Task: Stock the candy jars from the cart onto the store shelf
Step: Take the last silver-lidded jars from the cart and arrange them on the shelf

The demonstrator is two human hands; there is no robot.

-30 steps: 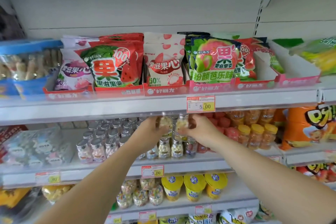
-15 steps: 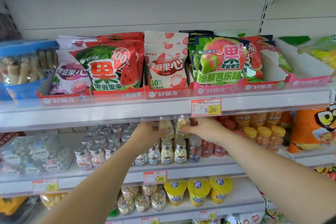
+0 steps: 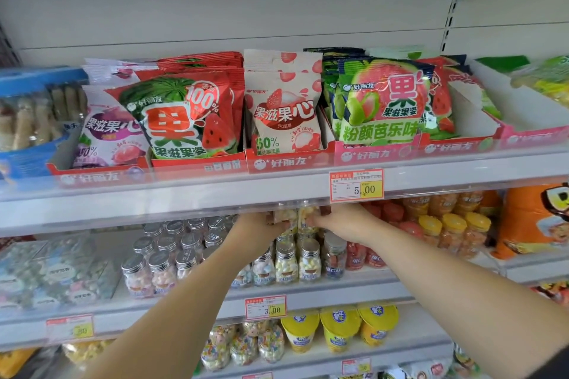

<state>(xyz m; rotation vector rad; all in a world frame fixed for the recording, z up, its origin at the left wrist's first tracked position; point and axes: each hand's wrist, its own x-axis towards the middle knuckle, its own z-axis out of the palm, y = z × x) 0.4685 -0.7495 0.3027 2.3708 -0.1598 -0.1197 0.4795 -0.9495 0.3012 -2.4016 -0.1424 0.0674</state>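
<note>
Your left hand (image 3: 261, 226) and right hand (image 3: 346, 221) grip two candy jars (image 3: 308, 218), seemingly one each, side by side just under the upper shelf rail (image 3: 184, 194), which hides their lids. Below, four silver-lidded jars (image 3: 286, 264) front the middle shelf (image 3: 354, 286); the rows behind blur. Little room shows between held jars and lids beneath.

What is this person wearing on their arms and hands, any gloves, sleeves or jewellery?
Both the left hand and right hand are bare: no gloves, rings or watch show. The forearms are uncovered too. Only a dark sliver, perhaps a sleeve's edge, shows by the right arm in the bottom corner.
</note>
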